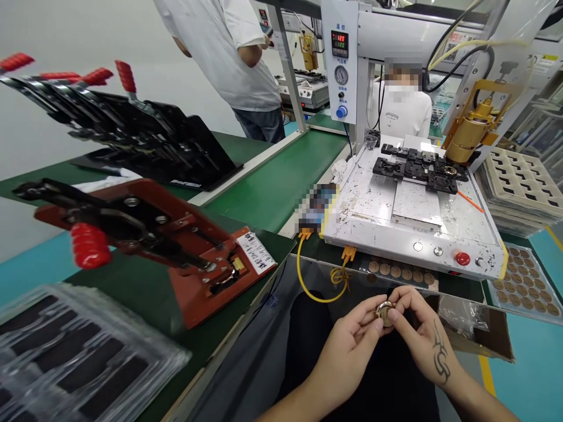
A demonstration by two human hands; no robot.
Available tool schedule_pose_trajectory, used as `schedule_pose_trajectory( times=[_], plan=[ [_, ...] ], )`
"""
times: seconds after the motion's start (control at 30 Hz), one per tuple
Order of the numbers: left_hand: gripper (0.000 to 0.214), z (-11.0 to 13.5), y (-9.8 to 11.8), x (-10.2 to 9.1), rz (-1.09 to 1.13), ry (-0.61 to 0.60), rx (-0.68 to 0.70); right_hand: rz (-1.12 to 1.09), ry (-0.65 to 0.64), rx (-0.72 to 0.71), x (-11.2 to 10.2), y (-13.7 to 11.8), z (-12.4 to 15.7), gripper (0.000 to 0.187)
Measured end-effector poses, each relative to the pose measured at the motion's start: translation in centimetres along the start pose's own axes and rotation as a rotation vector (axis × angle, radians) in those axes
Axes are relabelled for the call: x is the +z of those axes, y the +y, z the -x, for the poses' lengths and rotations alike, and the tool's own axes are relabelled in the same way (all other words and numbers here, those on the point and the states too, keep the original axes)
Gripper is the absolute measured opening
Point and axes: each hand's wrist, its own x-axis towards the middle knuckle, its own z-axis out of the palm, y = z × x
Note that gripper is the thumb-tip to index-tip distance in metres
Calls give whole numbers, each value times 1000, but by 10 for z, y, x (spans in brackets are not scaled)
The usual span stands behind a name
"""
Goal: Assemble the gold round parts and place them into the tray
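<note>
A small round metal-rimmed part (385, 315) with a brown face is held up over my lap. My left hand (352, 346) pinches its left edge between thumb and fingers. On the opposite edge, my right hand (417, 331) grips it too, with the thumb against the brown face. Fingertips hide much of the rim. Just beyond my hands, a strip of brown round discs (396, 271) lies along the bench edge. Behind that stands a white press machine (360, 205) with black fixtures (417, 167) on its bed and a brass-coloured press head (470, 135).
To the left stand a red-brown toggle clamp fixture (193, 293), black clamps with red handles (176, 140) and plastic-wrapped trays (88, 357). A yellow cable (299, 275) loops below the machine. More discs (523, 284) and stacked trays (523, 176) are at right. Two people are beyond.
</note>
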Motion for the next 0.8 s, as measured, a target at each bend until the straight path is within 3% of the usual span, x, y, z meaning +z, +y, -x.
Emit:
schedule_pose_trajectory(
  times=[0.2, 0.27, 0.3, 0.4, 0.47, 0.57, 0.67, 0.8],
  plan=[
    [33, 1, -11, -5, -348, 57, 155, 249, 12, -122, -1, 3, 1, 20],
    [35, 0, -14, -8, -416, 60, 188, 325, 1, -121, -4, 3, -1, 10],
    [38, 0, -14, -10, -447, 43, 194, 345, -34, -131, -6, 3, -2, 5],
    [50, -1, -8, -15, -546, -54, 196, 364, -200, -246, -10, 0, -8, 19],
    [53, -3, -1, -18, -521, -62, 208, 337, -216, -314, -10, -2, -12, 20],
    [54, -5, 10, -22, -333, 56, 215, 167, -102, -165, -7, -4, -19, 11],
    [48, -8, 18, -25, -286, 123, 176, -146, -110, 89, 0, -5, -25, 27],
    [20, -7, 25, -24, -360, 109, 169, -354, -166, 153, 11, -3, -29, 34]
  ],
)
